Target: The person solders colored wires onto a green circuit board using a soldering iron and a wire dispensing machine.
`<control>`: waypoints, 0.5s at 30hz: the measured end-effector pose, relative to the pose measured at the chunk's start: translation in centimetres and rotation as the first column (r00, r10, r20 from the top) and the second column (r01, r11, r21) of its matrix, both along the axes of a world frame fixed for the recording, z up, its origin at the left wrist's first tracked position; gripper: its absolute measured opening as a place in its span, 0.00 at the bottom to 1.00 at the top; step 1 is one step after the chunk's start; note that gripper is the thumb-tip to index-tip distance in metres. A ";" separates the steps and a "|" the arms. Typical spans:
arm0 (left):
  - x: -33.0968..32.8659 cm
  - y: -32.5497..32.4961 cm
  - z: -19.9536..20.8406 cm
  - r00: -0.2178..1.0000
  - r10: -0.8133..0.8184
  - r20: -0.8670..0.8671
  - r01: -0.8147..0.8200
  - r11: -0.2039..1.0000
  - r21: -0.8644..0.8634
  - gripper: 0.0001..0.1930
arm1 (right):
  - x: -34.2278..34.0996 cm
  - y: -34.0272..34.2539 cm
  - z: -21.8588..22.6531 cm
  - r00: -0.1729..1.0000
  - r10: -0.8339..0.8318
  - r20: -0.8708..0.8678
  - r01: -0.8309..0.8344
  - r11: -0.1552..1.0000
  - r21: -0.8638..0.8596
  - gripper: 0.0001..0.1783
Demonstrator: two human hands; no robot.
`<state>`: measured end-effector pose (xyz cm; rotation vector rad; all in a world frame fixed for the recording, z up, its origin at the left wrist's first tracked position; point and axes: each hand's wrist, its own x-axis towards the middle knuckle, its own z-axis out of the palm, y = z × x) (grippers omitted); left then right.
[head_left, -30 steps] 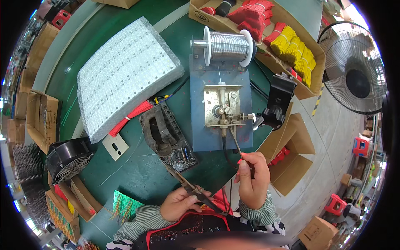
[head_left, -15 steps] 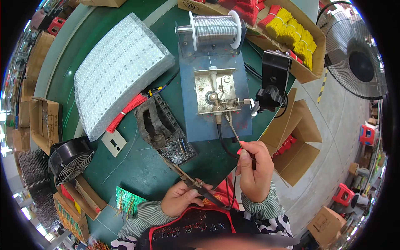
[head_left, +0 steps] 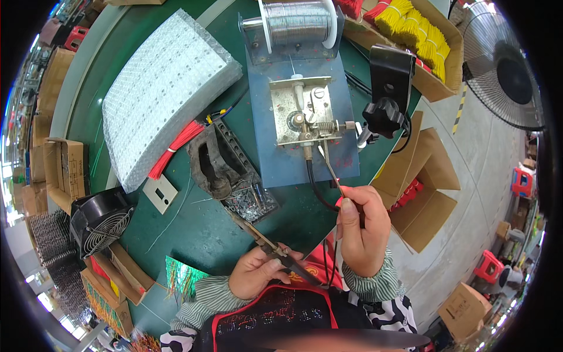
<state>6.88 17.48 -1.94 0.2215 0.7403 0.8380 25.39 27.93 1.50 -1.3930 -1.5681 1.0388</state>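
My left hand (head_left: 256, 271) is closed round the dark handle of a soldering iron (head_left: 294, 266). Its tip points up and left, by the edge of a stand tray of solder scraps (head_left: 251, 203). In my right hand (head_left: 363, 229), a thin metal tool (head_left: 332, 170) is pinched between thumb and forefinger; its exact kind is unclear. The tool's far end reaches the lower edge of a metal solder feeder (head_left: 302, 111). A bit of red shows at the right fingertips. From the feeder a black cable (head_left: 314, 185) curves down toward that hand.
A solder wire spool (head_left: 298, 26) stands behind the feeder on a blue base plate (head_left: 264, 141). Left lie a bubble-wrapped stack (head_left: 170, 88) and a red wire bundle (head_left: 176, 149). Right are a clamp bracket with black knob (head_left: 383, 115), an open carton (head_left: 431, 199) and a fan (head_left: 507, 76).
The view has shifted slightly, so the spool and feeder sit higher in the picture. Both hands keep their grips, with little visible movement against the bench.
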 end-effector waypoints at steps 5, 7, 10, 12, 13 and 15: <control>0.0 -0.1 0.0 1.000 0.001 -0.008 -0.001 1.000 0.010 0.13 | 0.0 0.1 0.0 1.000 0.002 0.006 -0.002 1.000 0.008 0.07; 0.1 -0.1 -0.1 1.000 0.006 -0.003 -0.006 1.000 -0.002 0.13 | 0.1 0.1 -0.1 1.000 -0.001 0.009 0.001 1.000 0.018 0.07; -0.1 -0.3 -0.3 0.999 -0.010 0.034 0.009 0.999 0.031 0.15 | 0.0 0.0 -0.3 1.000 0.002 0.025 -0.003 0.999 0.054 0.07; -0.2 -0.4 -0.4 0.999 -0.012 0.029 0.012 0.999 0.031 0.15 | -0.1 0.0 -0.3 1.000 -0.003 0.021 0.001 0.998 0.070 0.07; -0.2 -0.4 -0.4 1.000 -0.015 0.027 0.014 0.999 0.033 0.16 | -0.1 0.0 -0.3 1.000 -0.004 0.019 0.003 0.998 0.069 0.07; -0.2 -0.5 -0.5 1.000 -0.019 0.024 0.018 0.999 0.038 0.16 | -0.1 0.1 -0.1 1.000 0.000 0.030 -0.002 0.998 0.058 0.07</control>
